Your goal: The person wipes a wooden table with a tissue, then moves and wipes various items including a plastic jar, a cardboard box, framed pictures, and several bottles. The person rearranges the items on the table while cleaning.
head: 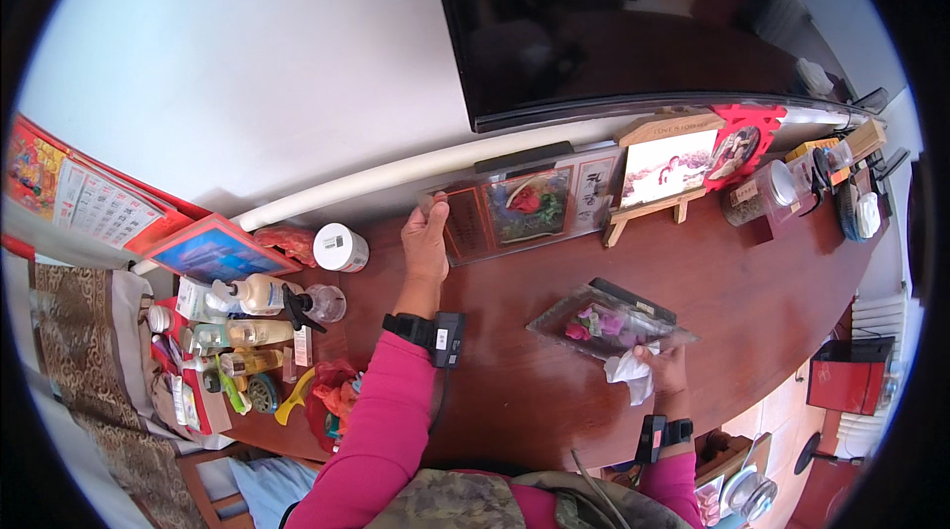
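Observation:
My left hand [427, 238] has its thumb and fingers closed at the left edge of a long glass display panel [594, 191]. Inside that panel are a red rose with green leaves and dark characters. My right hand [663, 369] grasps a crumpled white tissue [631, 373]. The tissue overlaps the near edge of a smaller glass display frame [553, 321] with pink and purple flowers, which sits at a slant above the brown tabletop. Whether my right fingers also grip this frame is hidden by the tissue.
The brown wooden table [519, 410] has pump bottles [263, 294], a white jar [341, 247] and a red basket [320, 395] at left. A photo on a wooden easel [668, 165] and a lidded jar [761, 195] stand at right, beneath a television [631, 24].

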The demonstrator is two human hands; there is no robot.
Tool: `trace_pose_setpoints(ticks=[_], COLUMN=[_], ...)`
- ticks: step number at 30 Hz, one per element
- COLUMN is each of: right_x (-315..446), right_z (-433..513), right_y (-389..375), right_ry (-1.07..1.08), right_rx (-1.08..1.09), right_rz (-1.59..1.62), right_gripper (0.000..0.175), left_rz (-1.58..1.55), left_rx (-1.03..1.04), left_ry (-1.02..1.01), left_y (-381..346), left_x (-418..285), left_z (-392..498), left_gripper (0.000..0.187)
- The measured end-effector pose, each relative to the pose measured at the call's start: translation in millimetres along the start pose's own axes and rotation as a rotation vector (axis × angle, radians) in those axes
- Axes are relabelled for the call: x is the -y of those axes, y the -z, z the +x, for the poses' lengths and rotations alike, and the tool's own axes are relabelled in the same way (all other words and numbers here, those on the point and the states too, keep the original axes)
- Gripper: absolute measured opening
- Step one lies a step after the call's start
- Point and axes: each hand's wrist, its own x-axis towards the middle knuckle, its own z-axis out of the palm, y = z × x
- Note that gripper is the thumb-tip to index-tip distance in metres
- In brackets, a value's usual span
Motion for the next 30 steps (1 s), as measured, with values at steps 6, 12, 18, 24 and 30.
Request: trace_pose_setpoints(ticks=[6,12,18,24,30], right_x=[9,6,6,5,3], right_z=[9,14,18,18,16], right_y=[0,3,-5,-10,2], right_ry=[-0.054,-0.08,-0.02,0.031,0.036], right_rx=[0.042,0.049,0.088,0.087,0.048], right_rz=[-0.043,-0.071,-0.061,0.013,-0.023], right_gripper=[0.049,0.055,0.042,0.04,0.038], left_rz=[0.024,-0.028,0.039,0.059,0.037], left_rx=[-0.016,-0.073,-0.182,-0.168,-0.232], left_ry=[-0.058,-0.066,-0.106,-0.12,-0.084], left_y=[33,89,133,159,165], left_x=[-9,-37,-64,-80,-81], left_z=[-3,-22,-38,-57,-69], left_gripper=[0.025,0.02,0.024,0.027,0.023])
